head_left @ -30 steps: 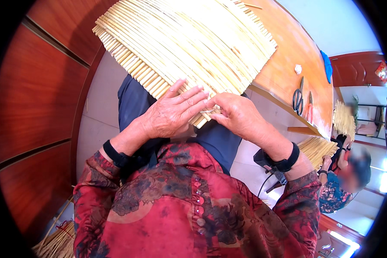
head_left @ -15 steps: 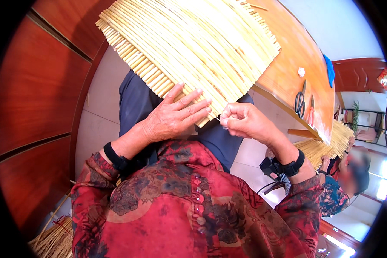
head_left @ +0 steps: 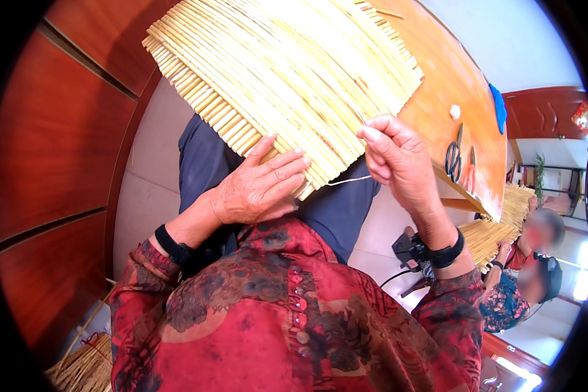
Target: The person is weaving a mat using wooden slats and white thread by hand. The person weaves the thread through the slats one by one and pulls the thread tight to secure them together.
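Note:
A mat of pale yellow stalks (head_left: 274,78), laid side by side in overlapping layers, rests across my lap and the table edge. My left hand (head_left: 258,186) lies on its near corner with the fingers stretched out; its thumb is partly hidden. To the right of that corner, my right hand (head_left: 398,150) is raised, thumb and forefinger pinched together. White thread (head_left: 349,180) runs from the mat's near edge to this hand. A thin, needle-like tip (head_left: 361,116) shows above the pinch, too fine to make out surely.
On the orange wooden table (head_left: 431,72) lie black-handled scissors (head_left: 453,159), a red-handled tool (head_left: 472,171), a small white lump (head_left: 455,112) and a blue cloth (head_left: 498,108). Two people work on another stalk mat (head_left: 490,236) at right. A straw bundle (head_left: 85,362) stands lower left, by wooden cabinets (head_left: 52,144).
My right hand has moved up and to the right from the mat's near edge, drawing out a length of white thread. My left hand stays on the corner. Another person's head has come into view.

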`<state>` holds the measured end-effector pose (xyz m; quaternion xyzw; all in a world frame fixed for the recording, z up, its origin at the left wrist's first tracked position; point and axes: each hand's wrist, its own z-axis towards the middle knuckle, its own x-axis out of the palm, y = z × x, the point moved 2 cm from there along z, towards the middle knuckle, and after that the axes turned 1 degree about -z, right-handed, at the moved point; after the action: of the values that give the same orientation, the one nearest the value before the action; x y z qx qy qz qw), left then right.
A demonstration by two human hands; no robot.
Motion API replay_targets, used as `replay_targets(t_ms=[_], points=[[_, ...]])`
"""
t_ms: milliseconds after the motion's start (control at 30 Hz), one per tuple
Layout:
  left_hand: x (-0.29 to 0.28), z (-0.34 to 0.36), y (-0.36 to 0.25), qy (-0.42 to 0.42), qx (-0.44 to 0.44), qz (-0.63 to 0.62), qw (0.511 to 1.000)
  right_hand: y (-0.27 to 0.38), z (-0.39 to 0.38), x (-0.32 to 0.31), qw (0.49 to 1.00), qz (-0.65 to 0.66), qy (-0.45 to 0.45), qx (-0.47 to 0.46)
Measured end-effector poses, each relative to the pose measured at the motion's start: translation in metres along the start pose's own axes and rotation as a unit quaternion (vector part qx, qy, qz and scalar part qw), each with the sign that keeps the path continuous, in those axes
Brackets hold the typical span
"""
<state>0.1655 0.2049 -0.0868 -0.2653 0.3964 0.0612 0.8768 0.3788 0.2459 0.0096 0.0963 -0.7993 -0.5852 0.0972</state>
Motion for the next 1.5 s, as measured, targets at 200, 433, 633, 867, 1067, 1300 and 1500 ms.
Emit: replay_targets(t_ms=[200,433,633,867,1067,1300,1500], points=[[0.003,0.006,-0.006,-0.020,-0.045,0.025,0.998,0.066,-0.045,-0.032,0.988,-0.130,-0.079,0.027],[0.010,0.002,-0.004,-0.022,-0.042,0.046,0.998,0.070,-0.098,-0.004,0.991,-0.103,-0.030,0.076],[0.008,0.005,-0.005,-0.007,-0.031,0.043,0.999,-0.044,-0.105,0.028,0.938,0.070,0.145,0.307],[0.014,0.003,-0.003,0.000,-0.022,0.087,0.996,-0.001,-0.085,0.090,0.910,0.177,0.303,0.221],[0.006,0.003,-0.012,-0.002,-0.078,0.062,0.995,0.083,-0.058,0.139,0.933,0.064,0.353,0.007],[0.013,0.010,-0.004,-0.065,-0.054,0.074,0.994,0.174,0.022,0.023,0.940,0.172,0.035,-0.294],[0.015,0.004,-0.001,-0.058,-0.021,0.065,0.996,0.073,0.082,-0.083,0.941,-0.223,-0.221,-0.130]])
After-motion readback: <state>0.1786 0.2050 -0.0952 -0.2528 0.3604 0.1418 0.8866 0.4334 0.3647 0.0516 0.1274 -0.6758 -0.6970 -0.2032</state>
